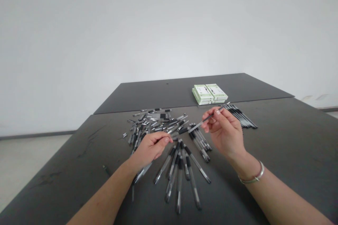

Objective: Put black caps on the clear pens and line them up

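Note:
My left hand (154, 146) is closed on a clear pen barrel with a black grip (183, 131), which points right and slightly up. My right hand (224, 128) pinches a thin pen refill (196, 125) between thumb and fingers, slanting up to the right. The refill's lower end is at the barrel's open end; whether it is inside cannot be told. Beneath the hands, several clear pen barrels (179, 186) with black grips lie fanned out. Another group of barrels (200, 142) lies between the hands.
A jumbled heap of pen parts (148, 123) lies behind my left hand. Several dark, slim refills (243, 116) lie in a row beyond my right hand. Green and white boxes (210, 94) stand farther back on the dark table (285, 130), before a pale wall.

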A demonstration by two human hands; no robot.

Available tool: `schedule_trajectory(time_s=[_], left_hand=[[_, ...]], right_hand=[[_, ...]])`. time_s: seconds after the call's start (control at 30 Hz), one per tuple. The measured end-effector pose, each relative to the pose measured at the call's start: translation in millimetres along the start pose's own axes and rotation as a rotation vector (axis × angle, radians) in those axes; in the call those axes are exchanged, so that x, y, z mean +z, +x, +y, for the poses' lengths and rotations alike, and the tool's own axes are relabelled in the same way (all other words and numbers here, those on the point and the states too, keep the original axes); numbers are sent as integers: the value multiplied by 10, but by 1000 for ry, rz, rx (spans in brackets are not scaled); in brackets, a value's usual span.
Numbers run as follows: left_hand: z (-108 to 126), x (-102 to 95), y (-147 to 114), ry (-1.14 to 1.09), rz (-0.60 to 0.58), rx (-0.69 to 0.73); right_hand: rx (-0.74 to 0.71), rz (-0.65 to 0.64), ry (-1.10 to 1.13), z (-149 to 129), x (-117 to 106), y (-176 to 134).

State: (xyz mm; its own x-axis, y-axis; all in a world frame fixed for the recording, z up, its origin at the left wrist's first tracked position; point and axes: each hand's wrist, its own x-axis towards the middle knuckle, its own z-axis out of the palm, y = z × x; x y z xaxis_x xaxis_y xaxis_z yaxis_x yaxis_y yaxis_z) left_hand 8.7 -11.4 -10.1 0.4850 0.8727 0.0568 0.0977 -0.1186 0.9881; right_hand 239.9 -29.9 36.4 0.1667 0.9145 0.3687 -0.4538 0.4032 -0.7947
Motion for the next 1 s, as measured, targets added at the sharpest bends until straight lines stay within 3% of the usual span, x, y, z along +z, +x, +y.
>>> schedule_trajectory(time_s=[1.0], left_hand=[[9, 9, 4, 23, 22, -34]], right_hand=[[-79, 16, -60, 32, -19, 17]])
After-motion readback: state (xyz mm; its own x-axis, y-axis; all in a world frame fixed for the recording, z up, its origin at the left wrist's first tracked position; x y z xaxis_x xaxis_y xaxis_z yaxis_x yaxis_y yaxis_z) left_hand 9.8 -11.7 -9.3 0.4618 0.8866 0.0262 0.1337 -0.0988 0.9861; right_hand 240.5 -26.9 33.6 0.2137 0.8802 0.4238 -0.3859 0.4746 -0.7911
